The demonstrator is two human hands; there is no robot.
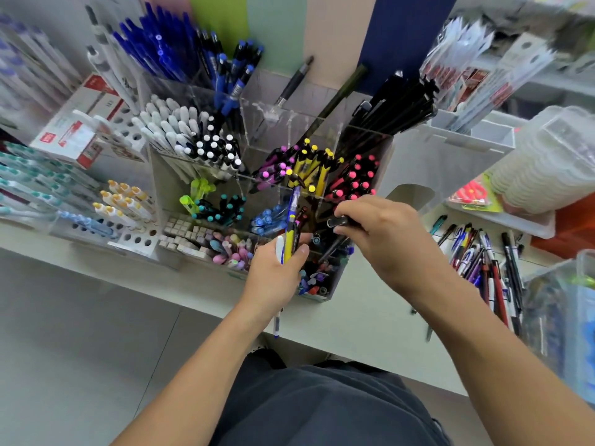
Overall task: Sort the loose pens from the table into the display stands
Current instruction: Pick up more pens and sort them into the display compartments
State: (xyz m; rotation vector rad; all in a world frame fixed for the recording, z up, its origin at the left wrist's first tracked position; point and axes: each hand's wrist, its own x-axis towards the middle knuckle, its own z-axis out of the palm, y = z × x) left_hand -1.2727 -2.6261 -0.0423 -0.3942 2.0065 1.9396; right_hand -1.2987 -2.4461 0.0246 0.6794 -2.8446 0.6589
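Gripped in my left hand (273, 272): a small bundle of pens, fingers curled round it, among them a yellow-barrelled pen with black clip (290, 235) and a clear blue-capped pen (295, 201) standing upright above my fist, tips poking out below my wrist. Held upright, I judge, so each can be drawn off singly.

Item, far left on the pale table (370, 313): white perforated pen racks (135, 236) with teal and amber-capped pens standing in the holes.

Item, centre: clear acrylic compartmented display stand (283, 123), sorted by colour; blue pens at back left, white and black-tipped below them, pink, yellow and coral clickers mid-row, teal and pastel pens in front. Bundle hovers over the front compartments, just above the mixed dark pens.

Item, right of bundle: my right hand (383, 233), pinching a short black pen (338, 222) by its clip end, directly over the stand's dark-pen section, likely its destination.

Item, far right: loose pile of mixed pens (483, 259), red, black, blue and white, lying flat on the table, well apart from both hands, unsorted.
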